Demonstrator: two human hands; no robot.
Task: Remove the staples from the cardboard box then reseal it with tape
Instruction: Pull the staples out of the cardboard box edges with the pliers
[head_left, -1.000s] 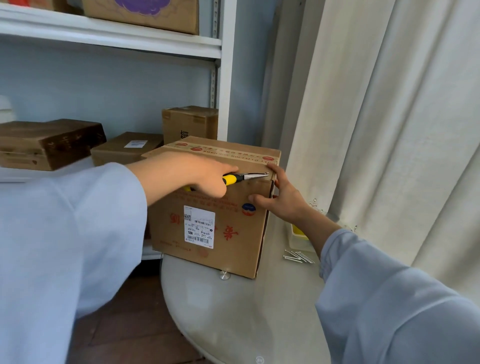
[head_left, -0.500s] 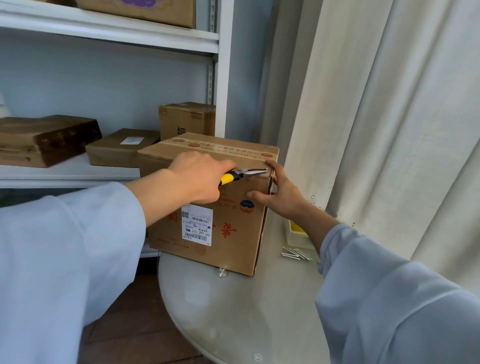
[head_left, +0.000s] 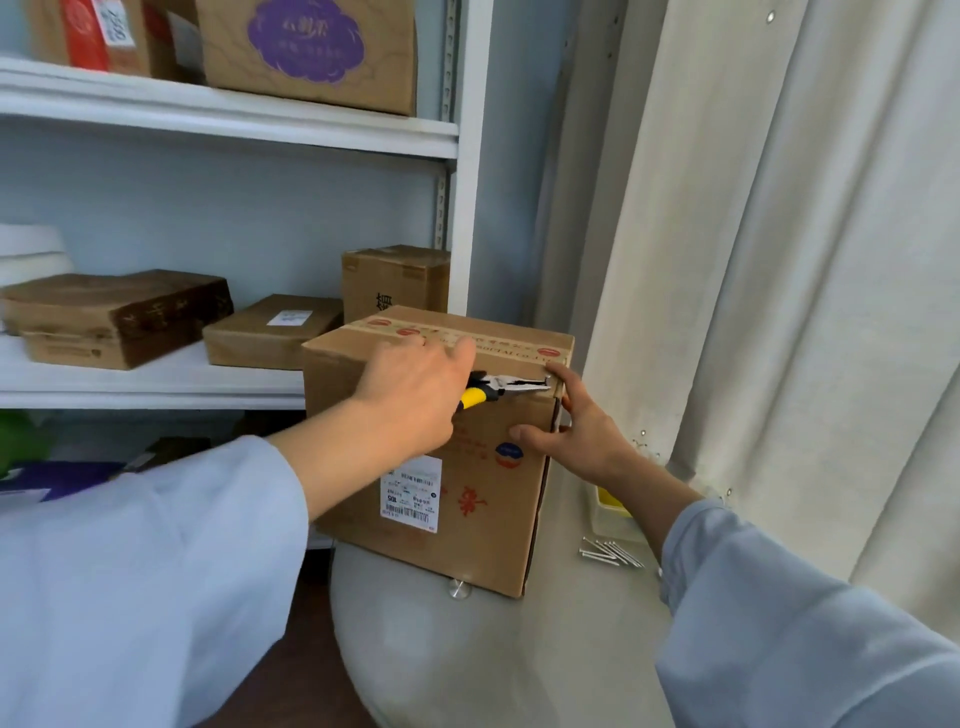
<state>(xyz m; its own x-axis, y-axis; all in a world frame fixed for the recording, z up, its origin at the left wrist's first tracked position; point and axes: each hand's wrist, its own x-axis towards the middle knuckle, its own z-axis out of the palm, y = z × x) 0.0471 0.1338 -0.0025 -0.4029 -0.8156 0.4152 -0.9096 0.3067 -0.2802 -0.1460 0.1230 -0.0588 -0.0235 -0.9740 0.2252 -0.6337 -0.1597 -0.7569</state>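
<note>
A brown cardboard box (head_left: 483, 499) with a white shipping label and printed tape along its top stands on a round pale table (head_left: 519, 654). My left hand (head_left: 415, 400) grips yellow-handled needle-nose pliers (head_left: 506, 388); their jaws point right and reach the box's upper right front edge. My right hand (head_left: 576, 431) is spread against the box's right corner, thumb on the front face and fingers on the top edge next to the jaw tips. I cannot make out a staple at the tips.
Several loose nails (head_left: 610, 553) lie on the table right of the box, beside a yellow and white object (head_left: 608, 506). White shelves (head_left: 156, 379) with other cardboard boxes stand behind on the left. A pale curtain (head_left: 779, 260) hangs on the right.
My left hand has shifted a little along the box's top front edge with the pliers, its forefinger now lifted. The right hand stays on the corner. The camera has tilted upward.
</note>
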